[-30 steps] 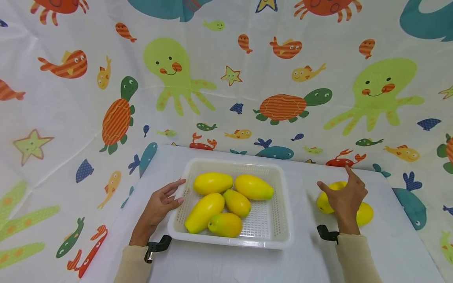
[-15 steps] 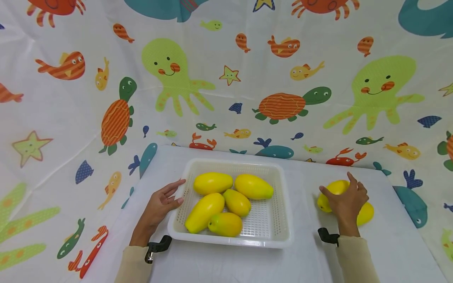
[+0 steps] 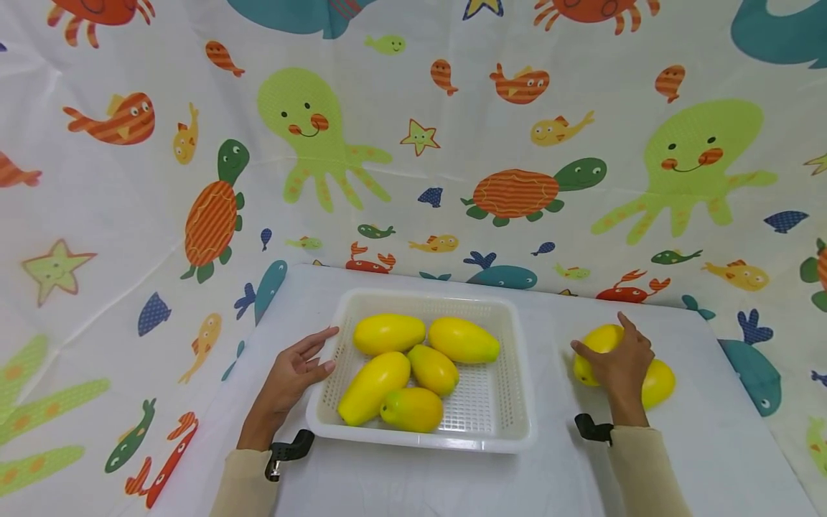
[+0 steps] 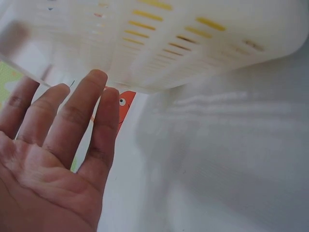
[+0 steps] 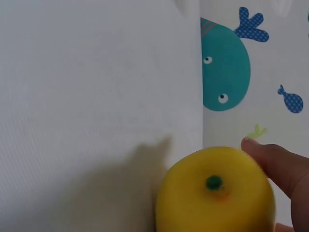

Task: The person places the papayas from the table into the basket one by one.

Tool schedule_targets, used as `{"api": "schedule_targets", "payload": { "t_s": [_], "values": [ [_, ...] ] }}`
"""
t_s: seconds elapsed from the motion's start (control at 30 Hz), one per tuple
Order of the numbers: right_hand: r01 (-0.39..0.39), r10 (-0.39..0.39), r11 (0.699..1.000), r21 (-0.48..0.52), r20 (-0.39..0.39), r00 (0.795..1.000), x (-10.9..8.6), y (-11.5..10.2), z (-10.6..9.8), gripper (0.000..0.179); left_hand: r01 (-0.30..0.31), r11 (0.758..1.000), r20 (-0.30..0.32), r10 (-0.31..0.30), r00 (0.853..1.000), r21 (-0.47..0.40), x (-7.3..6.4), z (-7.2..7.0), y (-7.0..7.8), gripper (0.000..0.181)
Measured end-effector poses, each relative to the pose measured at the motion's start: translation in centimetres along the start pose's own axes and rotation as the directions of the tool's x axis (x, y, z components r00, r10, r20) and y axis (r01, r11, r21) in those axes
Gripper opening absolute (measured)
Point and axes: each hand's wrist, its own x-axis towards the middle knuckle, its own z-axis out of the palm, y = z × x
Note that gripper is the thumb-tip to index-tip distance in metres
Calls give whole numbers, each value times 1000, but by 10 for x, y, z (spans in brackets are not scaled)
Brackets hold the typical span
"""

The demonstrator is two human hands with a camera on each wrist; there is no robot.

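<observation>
My right hand (image 3: 625,368) curves over a yellow papaya (image 3: 603,337) on the table, gripping it between thumb and fingers. In the right wrist view, the thumb (image 5: 280,166) lies along the side of this papaya (image 5: 215,203), which shows a small green stem spot. Partly behind the hand is a second papaya (image 3: 659,384). At the left end of a white plastic basket (image 3: 423,439), my left hand (image 3: 292,373) has its fingertips right at the rim. The left wrist view shows that hand (image 4: 58,150) with fingers extended beside the slotted wall (image 4: 159,53).
Several yellow papayas lie inside the basket, among them one at the back right (image 3: 463,341) and one at the front (image 3: 411,411). White cloth (image 3: 555,467) covers the table. Behind rises a curtain (image 3: 400,86) printed with sea animals.
My right hand has come down onto the papaya and drawn in round it. Both papayas on the right have shifted slightly left. The left hand and basket have stayed in place.
</observation>
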Motion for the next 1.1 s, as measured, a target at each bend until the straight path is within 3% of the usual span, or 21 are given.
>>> {"api": "schedule_targets", "payload": {
  "t_s": [0.27,1.1],
  "values": [
    [12,-10,999,-34,75,997,-5,-5,6,103,-2,1000,-10,2,1000,9,-1,0,1,63],
    [-57,53,998,29,127,990,-16,0,8,102,35,999,-13,-35,999,-8,-2,2,3,65]
  ]
}}
